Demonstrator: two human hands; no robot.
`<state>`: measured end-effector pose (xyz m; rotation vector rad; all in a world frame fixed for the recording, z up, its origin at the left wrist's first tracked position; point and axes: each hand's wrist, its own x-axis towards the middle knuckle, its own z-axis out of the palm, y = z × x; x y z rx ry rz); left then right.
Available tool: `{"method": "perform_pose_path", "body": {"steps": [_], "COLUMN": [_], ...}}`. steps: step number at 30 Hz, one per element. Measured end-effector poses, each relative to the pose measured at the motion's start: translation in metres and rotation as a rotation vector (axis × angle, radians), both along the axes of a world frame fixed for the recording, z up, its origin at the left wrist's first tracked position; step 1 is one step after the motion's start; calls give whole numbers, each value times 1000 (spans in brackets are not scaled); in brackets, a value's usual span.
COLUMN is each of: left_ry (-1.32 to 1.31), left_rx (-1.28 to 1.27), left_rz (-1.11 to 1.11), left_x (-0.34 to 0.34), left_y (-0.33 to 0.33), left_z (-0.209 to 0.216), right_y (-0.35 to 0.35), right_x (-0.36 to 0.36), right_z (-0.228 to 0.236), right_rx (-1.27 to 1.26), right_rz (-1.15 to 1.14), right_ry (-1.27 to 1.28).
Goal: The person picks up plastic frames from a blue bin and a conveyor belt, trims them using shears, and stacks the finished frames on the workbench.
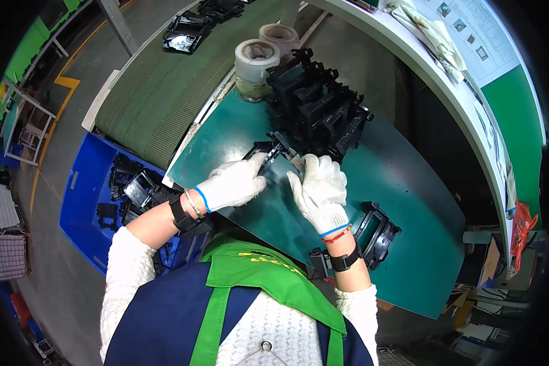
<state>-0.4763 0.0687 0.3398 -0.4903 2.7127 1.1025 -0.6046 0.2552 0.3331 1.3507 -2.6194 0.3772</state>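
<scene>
My left hand [232,184], in a white knit glove, is closed on one end of a black plastic frame part [277,145] and holds it tilted above the green tabletop [409,189]. My right hand [321,190], gloved alike, is closed close to the part's other side. At its fingertips shows a small pale, blade-like piece [296,161], too small to name for sure. Just beyond both hands lies a pile of similar black plastic frames [317,100]. Another black frame [381,238] rests on the table beside my right wrist.
Two rolls of clear tape [256,56] stand at the table's far left corner. Left of it runs a green conveyor belt [158,91] carrying black parts [186,33]. A blue bin [82,183] with black parts sits below. A white shelf [470,97] curves along the right.
</scene>
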Motion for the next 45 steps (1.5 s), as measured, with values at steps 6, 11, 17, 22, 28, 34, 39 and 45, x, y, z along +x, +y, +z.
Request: {"method": "perform_pose_path", "body": {"steps": [6,11,17,22,28,34,39,45], "left_ry": [-53,-106,-156,-35,-76,-103,-105,-70], "left_rx": [-10,-94,-106,-153,-182,-151,-199,-177], "left_rz": [-60,-153,-236,-308,-309,-301,-304,-303], "left_x": [-4,-8,-10,-12,-18,-15,-18,-14], "left_y": [9,33,54,67,75,74,76,68], "left_z": [-11,-12,-35,-77,-81,-80,-79,-73], "right_y": [15,51,101,99,73,54,58,116], "right_x": [-4,-2,24,52,46,50,47,49], "right_z": [-23,-95,-90,-92,-102,-108,-105,-39], "right_rx": [45,-329,-563,-781,-841,-848,-889,-634], "right_rz": [-33,-95,-537,-396,-352,-372,-341,-311], "right_ry": [-264,-817,-1470,-1990,-2135,-2039,-2019,-1630]}}
